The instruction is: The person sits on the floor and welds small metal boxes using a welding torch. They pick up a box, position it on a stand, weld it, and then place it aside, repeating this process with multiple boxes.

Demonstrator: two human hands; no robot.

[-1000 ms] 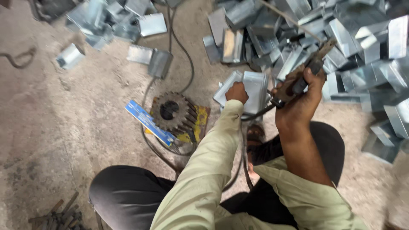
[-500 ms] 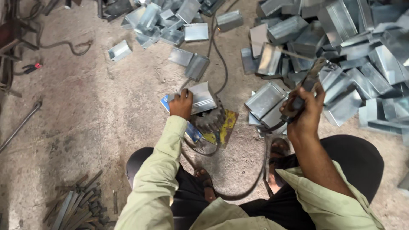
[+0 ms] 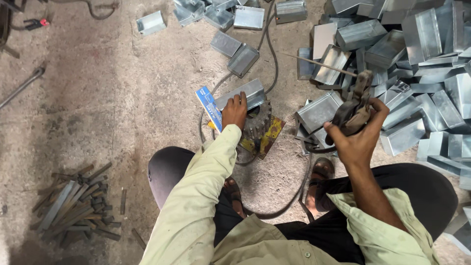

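My left hand (image 3: 234,111) presses on a folded sheet-metal box (image 3: 245,93) that rests on a dark toothed gear (image 3: 259,120) on the floor. A blue flat packet (image 3: 209,107) lies just left of that hand. My right hand (image 3: 357,132) is raised and closed around a welding electrode holder (image 3: 354,109) wrapped in cloth, with a thin rod (image 3: 319,64) sticking out up and to the left. A black cable (image 3: 299,186) runs from the holder down between my feet.
A big heap of shiny metal boxes (image 3: 417,73) fills the right side and top. More boxes (image 3: 230,49) lie scattered at the top centre. Several short dark metal bars (image 3: 73,206) are piled at the lower left. A long rod (image 3: 22,87) lies at the far left.
My left hand has carried the metal box from the pile on the right over to the gear and set it down. My right hand has stayed raised with the holder.
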